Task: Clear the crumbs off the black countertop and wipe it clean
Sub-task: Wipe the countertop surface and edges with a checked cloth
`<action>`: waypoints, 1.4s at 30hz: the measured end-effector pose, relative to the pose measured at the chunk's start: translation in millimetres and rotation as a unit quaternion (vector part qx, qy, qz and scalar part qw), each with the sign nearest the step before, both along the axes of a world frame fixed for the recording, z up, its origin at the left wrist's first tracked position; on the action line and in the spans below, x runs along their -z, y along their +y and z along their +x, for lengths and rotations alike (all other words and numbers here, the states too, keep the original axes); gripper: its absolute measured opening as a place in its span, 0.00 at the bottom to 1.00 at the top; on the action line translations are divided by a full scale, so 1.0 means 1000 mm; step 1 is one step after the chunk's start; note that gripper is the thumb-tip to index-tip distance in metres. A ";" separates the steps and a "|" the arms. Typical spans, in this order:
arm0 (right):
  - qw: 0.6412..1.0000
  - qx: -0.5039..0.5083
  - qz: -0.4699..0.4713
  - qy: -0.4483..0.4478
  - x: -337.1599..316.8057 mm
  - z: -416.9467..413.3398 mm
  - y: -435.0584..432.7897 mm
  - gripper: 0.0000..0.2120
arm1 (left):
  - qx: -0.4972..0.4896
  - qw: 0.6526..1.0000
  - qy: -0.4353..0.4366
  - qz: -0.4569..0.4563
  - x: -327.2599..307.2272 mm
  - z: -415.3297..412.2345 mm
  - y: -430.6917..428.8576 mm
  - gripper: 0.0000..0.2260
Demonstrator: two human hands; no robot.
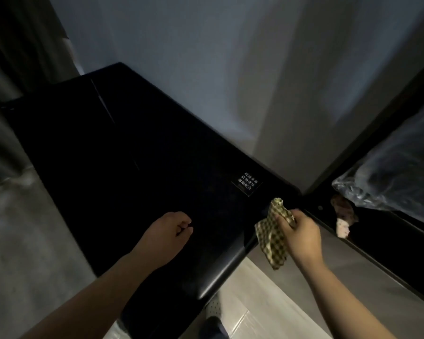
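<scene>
The black counter (113, 148) is stretching from the far left toward the near right, running along a pale wall (230, 69). The left hand (168, 231) is resting on the near part of the counter, clenched into a loose fist with nothing showing in it. To its right, a small label (247, 184) with white lettering is sitting flat on the counter near the wall. Further right, the right hand (301, 233) is grasping a checked cloth (272, 241), which is hanging bunched over the counter's near right corner. At the far right, a crumpled pale wad (343, 216) is lying on a dark surface just below a clear plastic bag (397, 172).
</scene>
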State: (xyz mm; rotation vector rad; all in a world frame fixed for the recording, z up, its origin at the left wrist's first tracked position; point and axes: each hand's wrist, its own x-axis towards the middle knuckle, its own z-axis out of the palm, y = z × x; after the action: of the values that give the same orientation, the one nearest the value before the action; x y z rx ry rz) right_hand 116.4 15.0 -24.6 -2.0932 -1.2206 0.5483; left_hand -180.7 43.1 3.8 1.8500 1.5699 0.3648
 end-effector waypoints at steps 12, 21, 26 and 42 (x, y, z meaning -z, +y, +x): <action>0.983 -0.120 -0.093 0.104 0.073 -0.003 0.070 0.04 | 0.025 0.996 0.082 -0.033 0.055 0.025 0.050 0.11; 0.989 -0.065 -0.087 -0.098 0.098 -0.025 0.055 0.11 | 0.057 0.992 0.096 -0.053 0.075 0.021 0.067 0.11; 0.991 -0.099 -0.080 -0.042 0.103 -0.021 0.045 0.10 | 0.079 0.990 0.109 -0.052 0.078 0.026 0.075 0.12; 0.996 -0.032 -0.002 -0.086 0.085 0.057 0.140 0.11 | 0.129 0.981 0.143 -0.023 0.089 0.054 0.108 0.16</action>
State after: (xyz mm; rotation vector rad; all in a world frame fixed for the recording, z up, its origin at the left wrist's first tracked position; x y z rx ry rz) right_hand 173.0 155.3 -109.8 -2.1464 -1.3874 0.4052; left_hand -126.5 151.3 -84.9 2.1096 1.4767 -0.0590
